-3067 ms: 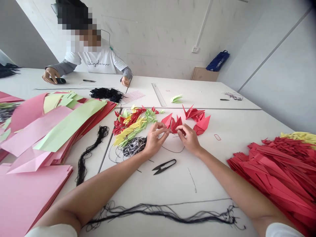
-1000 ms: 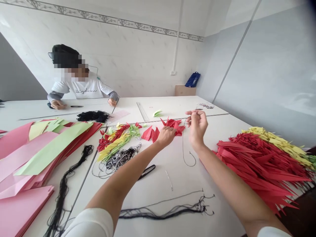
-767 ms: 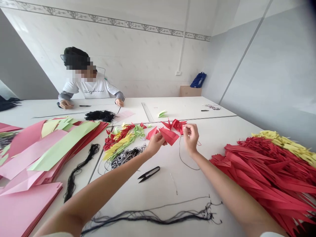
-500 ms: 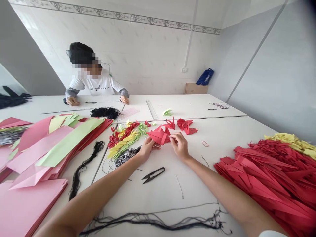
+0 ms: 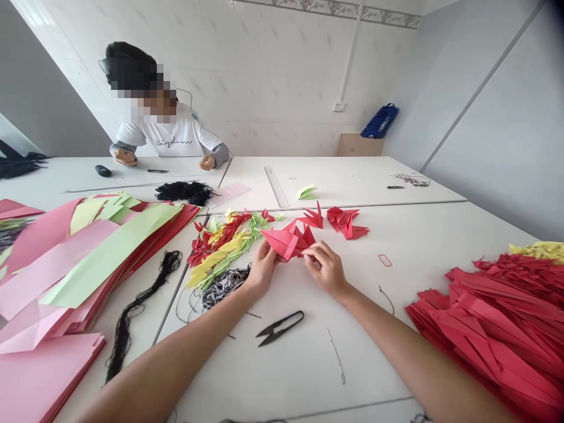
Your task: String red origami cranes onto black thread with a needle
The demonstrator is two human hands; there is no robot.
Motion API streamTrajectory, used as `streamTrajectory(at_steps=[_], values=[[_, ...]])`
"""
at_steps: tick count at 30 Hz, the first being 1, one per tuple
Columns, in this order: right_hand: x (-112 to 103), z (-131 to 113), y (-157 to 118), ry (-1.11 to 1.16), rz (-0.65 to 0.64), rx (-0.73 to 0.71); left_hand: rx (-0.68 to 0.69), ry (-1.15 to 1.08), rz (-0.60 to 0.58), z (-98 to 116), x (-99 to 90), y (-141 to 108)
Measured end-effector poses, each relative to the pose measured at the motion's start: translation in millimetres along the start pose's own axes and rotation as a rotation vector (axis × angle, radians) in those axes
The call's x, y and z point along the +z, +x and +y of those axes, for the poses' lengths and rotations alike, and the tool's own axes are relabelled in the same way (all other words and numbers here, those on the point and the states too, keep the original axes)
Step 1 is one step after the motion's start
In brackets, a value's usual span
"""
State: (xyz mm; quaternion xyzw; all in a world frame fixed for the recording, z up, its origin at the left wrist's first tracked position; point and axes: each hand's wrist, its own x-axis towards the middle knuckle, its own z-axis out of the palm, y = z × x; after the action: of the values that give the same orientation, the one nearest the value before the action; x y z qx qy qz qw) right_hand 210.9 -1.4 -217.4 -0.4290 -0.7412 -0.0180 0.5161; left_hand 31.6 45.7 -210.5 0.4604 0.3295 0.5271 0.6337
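Observation:
A folded red paper piece (image 5: 287,242) is pinched in my left hand (image 5: 263,267), near the middle of the view. My right hand (image 5: 325,267) is closed, thumb and index finger together at the right edge of the paper; whatever is between those fingertips is too small to make out. Behind the held piece lie other folded red papers (image 5: 346,222). To its left rests a heap of red, yellow and green folded papers (image 5: 224,244), with tangled grey and black cord (image 5: 224,288) beside it. Black thread snips (image 5: 280,329) lie nearer me.
Pink and green sheets (image 5: 106,258) cover the left side; a black thread bundle (image 5: 126,317) lies beside them. Red folded strips (image 5: 497,323) are piled right. A needle-like item (image 5: 337,355) lies in front. Across the table sits a person (image 5: 170,132), near a ruler (image 5: 276,187).
The view has tilted down and shifted slightly. My right fingers sit a little lower at the paper's edge. The other person's hand has come off the dark mouse-like object.

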Motion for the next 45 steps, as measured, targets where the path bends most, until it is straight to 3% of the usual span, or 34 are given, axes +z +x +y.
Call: streamTrajectory(at_steps=[23,36,45], values=[[0,2,-3,-0.032,-0.038,0.069,0.085,0.102,0.026,2,0.4,-4],[-1,2,0,0.080,-0.057,0.160,0.321,0.442,-0.024,4,1.8,-12],[-1,3,0,0.258,-0.006,0.315,0.516,0.718,-0.042,11,6.8,-21]])
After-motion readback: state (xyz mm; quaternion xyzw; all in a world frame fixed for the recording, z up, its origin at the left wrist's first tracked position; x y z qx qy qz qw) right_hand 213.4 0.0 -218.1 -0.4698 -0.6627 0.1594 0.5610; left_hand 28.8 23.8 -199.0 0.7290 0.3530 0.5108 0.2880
